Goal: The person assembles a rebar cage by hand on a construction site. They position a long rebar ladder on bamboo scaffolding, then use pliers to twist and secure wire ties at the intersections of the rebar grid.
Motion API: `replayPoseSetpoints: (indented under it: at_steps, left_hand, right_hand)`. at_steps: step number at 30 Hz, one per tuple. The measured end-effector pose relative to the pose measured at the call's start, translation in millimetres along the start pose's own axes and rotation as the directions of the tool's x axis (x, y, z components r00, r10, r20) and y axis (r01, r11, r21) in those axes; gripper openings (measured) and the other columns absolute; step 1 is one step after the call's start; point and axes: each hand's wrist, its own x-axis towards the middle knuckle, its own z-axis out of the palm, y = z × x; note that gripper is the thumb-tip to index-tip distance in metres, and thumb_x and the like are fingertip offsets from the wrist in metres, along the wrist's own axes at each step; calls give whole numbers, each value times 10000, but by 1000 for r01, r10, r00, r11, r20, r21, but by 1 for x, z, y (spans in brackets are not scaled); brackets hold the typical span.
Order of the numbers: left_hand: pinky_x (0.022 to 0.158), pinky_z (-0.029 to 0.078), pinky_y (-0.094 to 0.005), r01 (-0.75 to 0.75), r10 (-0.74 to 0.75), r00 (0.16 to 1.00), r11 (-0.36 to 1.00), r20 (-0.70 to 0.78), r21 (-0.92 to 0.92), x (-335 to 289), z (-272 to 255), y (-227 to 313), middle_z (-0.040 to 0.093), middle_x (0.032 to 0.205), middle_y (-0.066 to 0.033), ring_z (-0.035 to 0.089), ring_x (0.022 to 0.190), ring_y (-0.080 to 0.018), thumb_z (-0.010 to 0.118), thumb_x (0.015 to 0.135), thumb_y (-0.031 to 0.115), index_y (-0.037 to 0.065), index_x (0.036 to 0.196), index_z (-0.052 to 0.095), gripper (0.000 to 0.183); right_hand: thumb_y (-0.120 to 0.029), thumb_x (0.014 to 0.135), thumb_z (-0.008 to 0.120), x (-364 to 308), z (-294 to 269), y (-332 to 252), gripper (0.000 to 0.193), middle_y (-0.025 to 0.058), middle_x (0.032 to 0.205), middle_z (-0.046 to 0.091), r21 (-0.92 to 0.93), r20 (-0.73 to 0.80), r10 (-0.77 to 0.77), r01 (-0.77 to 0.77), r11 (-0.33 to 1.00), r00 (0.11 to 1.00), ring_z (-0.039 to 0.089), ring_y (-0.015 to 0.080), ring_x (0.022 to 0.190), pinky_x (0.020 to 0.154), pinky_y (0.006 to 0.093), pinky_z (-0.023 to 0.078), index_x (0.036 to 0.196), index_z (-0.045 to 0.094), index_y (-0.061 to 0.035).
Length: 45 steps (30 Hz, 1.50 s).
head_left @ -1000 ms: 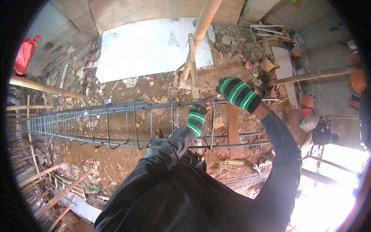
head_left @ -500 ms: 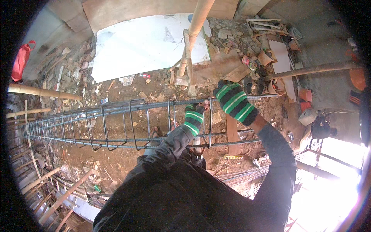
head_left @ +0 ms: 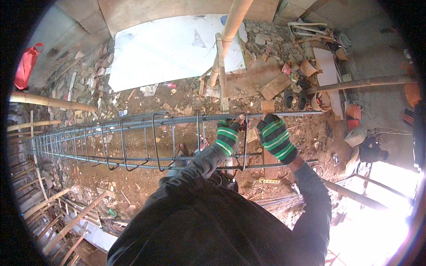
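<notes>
The right hand [head_left: 276, 137] has dropped onto the top bar [head_left: 177, 119] (beside the left hand [head_left: 227, 135]).

We record both gloves, left hand [head_left: 227, 136] and right hand [head_left: 276, 137], as black with bright green and white stripes. We note the rebar cage [head_left: 133, 142] as dark grey, the sleeves [head_left: 195, 199] charcoal, the bag [head_left: 25, 65] red, the board [head_left: 173, 48] white, the bamboo pole [head_left: 230, 26] tan, and the ground [head_left: 71, 177] reddish-brown.
</notes>
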Motion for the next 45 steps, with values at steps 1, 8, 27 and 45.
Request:
replayPoseSetpoints:
  at_steps: [1,8,27,45]
  left_hand:
    - [682,578,-350,41,-41,998,999,-39,7,-1,4,4,713,825,-104,704,743,-225,740,907,202,-4,889,691,213]
    - [606,541,-311,73,-72,994,997,-88,18,-2,11,9,710,865,-60,670,727,-166,785,872,238,39,918,708,218]
    - [555,494,-294,79,-87,992,993,-94,-92,7,7,2,685,779,-34,604,621,-137,828,829,226,45,933,724,234]
    - [587,554,-347,200,-223,962,968,-158,-150,15,5,-2,691,784,-89,660,658,-216,815,835,157,18,880,674,203]
  right_hand:
    - [-105,748,650,-3,5,-2,311,167,853,570,26,-31,31,-30,999,999,570,383,826,738,498,488,1057,673,-78]
    - [-179,746,632,-19,52,-14,249,133,875,601,163,-280,251,-212,964,927,562,375,879,789,512,442,978,650,-89]
    - [-248,755,775,31,64,20,454,136,981,623,-80,-415,103,-149,986,904,575,348,897,806,499,448,1132,589,-75]
    - [-86,854,714,60,28,45,499,123,1084,706,832,248,300,-361,421,921,674,189,974,845,327,552,1315,540,-6]
